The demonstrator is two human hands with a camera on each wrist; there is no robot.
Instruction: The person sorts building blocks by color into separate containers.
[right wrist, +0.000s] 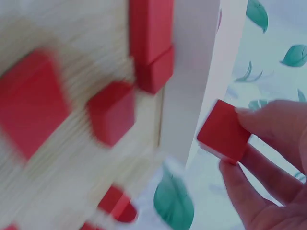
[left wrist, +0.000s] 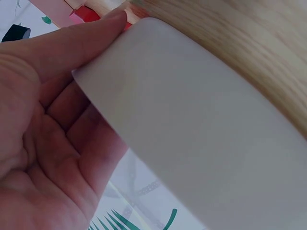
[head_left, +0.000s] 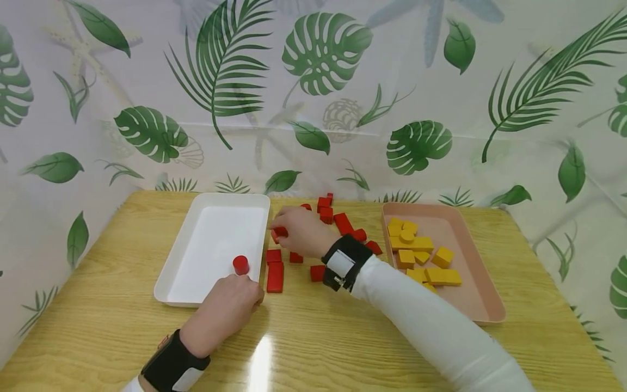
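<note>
A white tray (head_left: pixel 210 234) lies on the left, with one red cylinder (head_left: pixel 240 265) standing inside by its near end. My left hand (head_left: pixel 222 307) grips the tray's near right corner; in the left wrist view the thumb lies along the white wall (left wrist: pixel 192 115) and the fingers curl underneath. Between the thumb and fingertips of my right hand (head_left: pixel 306 231) a small red block (right wrist: pixel 223 132) is pinched, close to the tray's right rim. Beside that rim, on the table, a long red block (head_left: pixel 275 279) touches a smaller red block (head_left: pixel 274 256).
More red blocks (head_left: pixel 343 223) are scattered on the wooden table (head_left: pixel 294 337) around and behind my right hand. A pink tray (head_left: pixel 472 299) with several yellow blocks (head_left: pixel 443 276) stands to the right. A leaf-patterned cloth (head_left: pixel 323 120) hangs behind the table.
</note>
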